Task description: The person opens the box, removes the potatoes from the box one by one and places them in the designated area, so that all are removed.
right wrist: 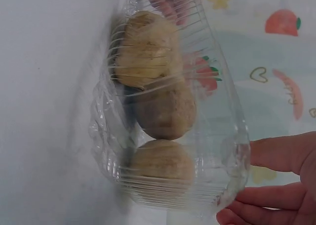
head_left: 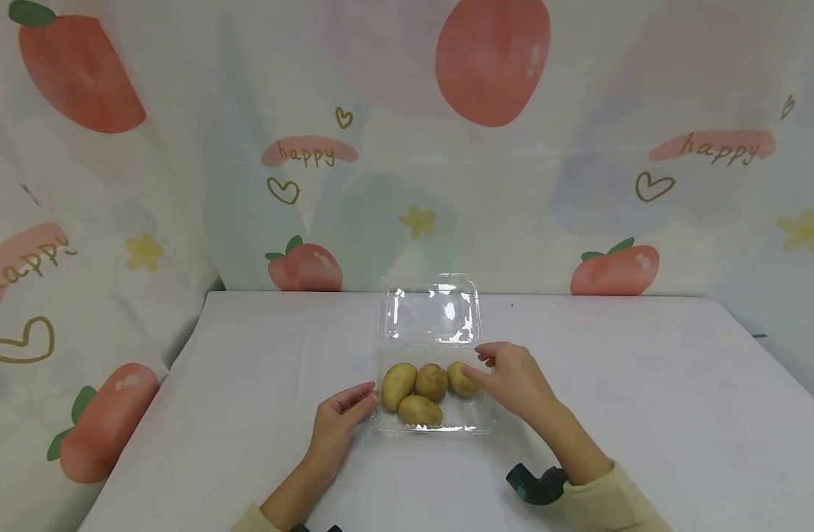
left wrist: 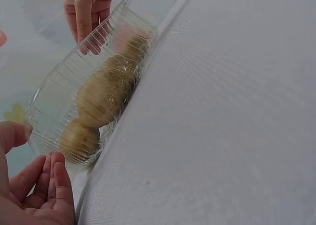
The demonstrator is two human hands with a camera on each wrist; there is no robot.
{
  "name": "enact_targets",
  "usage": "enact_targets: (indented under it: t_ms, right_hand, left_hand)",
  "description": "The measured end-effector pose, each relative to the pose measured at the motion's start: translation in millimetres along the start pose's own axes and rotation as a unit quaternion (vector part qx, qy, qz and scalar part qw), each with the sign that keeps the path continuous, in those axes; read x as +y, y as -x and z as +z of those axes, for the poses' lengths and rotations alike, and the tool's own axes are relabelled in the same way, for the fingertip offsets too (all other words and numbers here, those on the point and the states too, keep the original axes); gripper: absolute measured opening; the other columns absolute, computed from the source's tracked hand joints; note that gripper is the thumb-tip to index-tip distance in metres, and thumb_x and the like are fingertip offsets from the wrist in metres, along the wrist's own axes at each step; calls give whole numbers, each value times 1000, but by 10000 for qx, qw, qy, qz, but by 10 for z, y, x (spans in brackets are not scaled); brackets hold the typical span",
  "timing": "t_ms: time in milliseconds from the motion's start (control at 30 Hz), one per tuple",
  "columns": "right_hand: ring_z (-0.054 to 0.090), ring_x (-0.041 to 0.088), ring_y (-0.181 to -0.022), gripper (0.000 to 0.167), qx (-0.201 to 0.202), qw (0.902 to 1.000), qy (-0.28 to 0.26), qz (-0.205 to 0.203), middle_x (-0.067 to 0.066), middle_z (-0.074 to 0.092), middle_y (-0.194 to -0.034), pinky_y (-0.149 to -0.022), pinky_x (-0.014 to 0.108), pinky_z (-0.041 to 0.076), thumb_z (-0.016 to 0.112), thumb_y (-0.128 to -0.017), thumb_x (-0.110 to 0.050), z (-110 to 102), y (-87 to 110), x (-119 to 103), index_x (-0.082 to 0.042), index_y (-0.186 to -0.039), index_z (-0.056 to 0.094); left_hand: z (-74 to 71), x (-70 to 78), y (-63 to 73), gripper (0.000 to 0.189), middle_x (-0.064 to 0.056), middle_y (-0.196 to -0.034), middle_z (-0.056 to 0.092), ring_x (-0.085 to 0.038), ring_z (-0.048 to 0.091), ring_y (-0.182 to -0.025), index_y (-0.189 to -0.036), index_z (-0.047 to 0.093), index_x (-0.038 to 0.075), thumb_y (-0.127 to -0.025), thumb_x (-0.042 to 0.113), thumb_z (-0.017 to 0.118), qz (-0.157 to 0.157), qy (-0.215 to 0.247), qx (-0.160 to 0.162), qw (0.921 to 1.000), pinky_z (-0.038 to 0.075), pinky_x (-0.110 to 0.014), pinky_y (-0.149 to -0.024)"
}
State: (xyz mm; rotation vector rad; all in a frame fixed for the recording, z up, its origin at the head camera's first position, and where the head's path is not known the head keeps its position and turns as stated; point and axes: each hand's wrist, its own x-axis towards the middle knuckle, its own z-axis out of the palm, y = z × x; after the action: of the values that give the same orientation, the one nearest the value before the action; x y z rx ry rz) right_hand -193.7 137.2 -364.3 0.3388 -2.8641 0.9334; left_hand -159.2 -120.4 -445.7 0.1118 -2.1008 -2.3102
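On the white table stands an open clear plastic clamshell container (head_left: 476, 427), its lid (head_left: 429, 310) raised at the back. Several yellow-brown potatoes lie inside, among them a long potato (head_left: 398, 386) at the left and a front potato (head_left: 421, 411). My left hand (head_left: 333, 428) holds the container's left rim between thumb and fingertips, also seen in the left wrist view. At the right rear corner, my right hand (head_left: 516, 377) holds no potato. Its thumb overlaps the right potato (head_left: 457, 380) in the head view; the right wrist view shows its fingers (right wrist: 266, 198) beside the container corner.
A white cloth covers the table (head_left: 247, 369). Behind it hangs a printed curtain (head_left: 513, 199) with fruit, hearts and lettering. A dark curved device (head_left: 538, 485) sits by my right wrist.
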Motion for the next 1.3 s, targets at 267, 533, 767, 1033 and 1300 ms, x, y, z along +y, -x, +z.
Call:
enact_targets:
  t_ms: [267,533,767,1033,1300]
  right_hand:
    - [59,27,-86,38,-95,9985,433,-307,15,65,-97,-76,41,49,73,-77,-17,113,-49,0,9,-103,64]
    - [61,32,-90,34,-115,9902,1237,-645,16,66,-94,-73,43,48,71,-76,-20,142,-95,-50,5,-98,67]
    - [57,24,-70,26,-227,9842,1612,-701,8,62,-75,-59,36,43,71,-72,-21,173,-131,-83,1,-85,66]
    - [49,21,-64,22,-290,9863,1478,-675,3,50,-63,-58,34,40,76,-70,-15,215,-119,-111,-2,-70,58]
    - [46,19,-60,25,-243,9852,1506,-779,1,47,-59,-54,32,38,78,-67,-14,226,-138,-116,-4,-64,55]
  left_hand:
    - [1,6,-5,38,-12,-105,63,-10,58,-89,-115,59,-7,-84,14,67,-78,-2,8,10000,47,-20,-77]
    - [-3,7,-5,38,-13,-106,63,-10,58,-89,-115,59,-7,-84,14,67,-81,8,-1,10000,47,-19,-77]
    - [6,15,-2,38,-15,-106,63,-10,58,-89,-115,59,-8,-84,12,67,-73,35,-15,10000,47,-19,-77]
    - [8,15,-2,39,-13,-106,63,-10,58,-90,-116,59,-7,-84,15,67,-107,-3,-28,9999,47,-19,-77]
    - [0,13,-5,38,-15,-107,62,-10,58,-91,-115,59,-7,-84,14,67,-84,-3,-1,10000,47,-19,-78]
